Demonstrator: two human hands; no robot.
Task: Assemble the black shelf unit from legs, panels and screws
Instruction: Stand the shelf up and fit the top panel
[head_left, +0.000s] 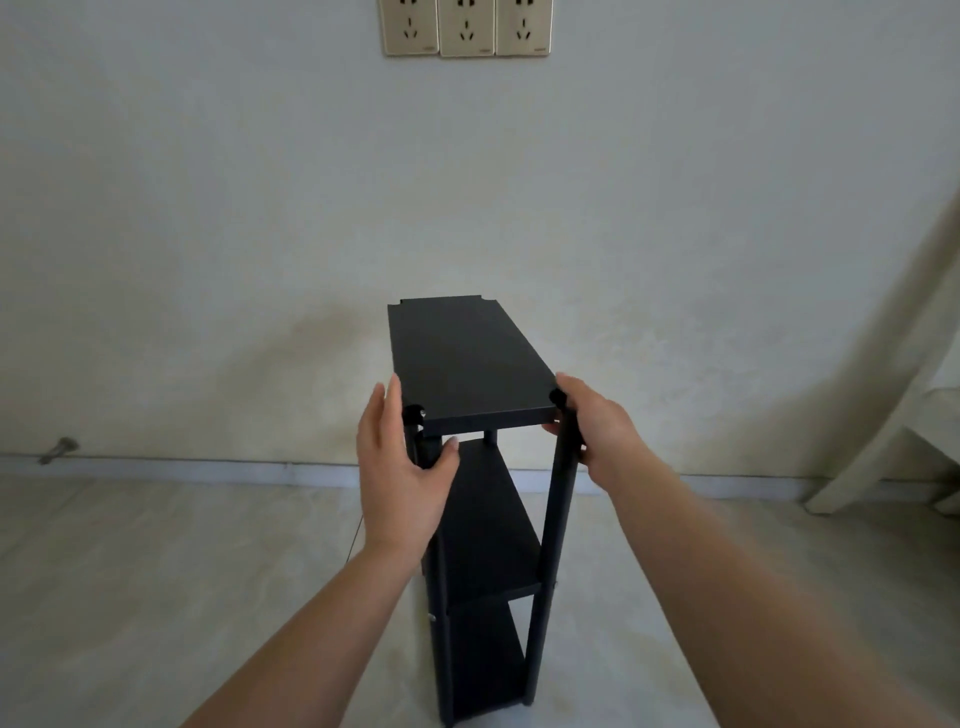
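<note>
Nearest the camera, two bare forearms reach forward over the pale tiled floor (130, 571) to the tall narrow black shelf unit (483, 545), which stands upright on that floor just before the wall. Left hand (400, 467): fingers straight along the near-left corner, thumb curled in under the top black rectangular panel (465, 358), wrapping the near-left leg; likely steadying it. Right hand (597, 431): curled round the top of the near-right black tubular leg (558, 519), thumb just under the panel edge. Small black knob screws show at both near corners, so the panel looks seated, probably being checked or squared. Two lower panels visible beneath. Far corners notched; fixings there cannot be made out. Beyond: off-white wall, three beige wall sockets (466, 26) high up, cream curtain (893, 364) at right.
</note>
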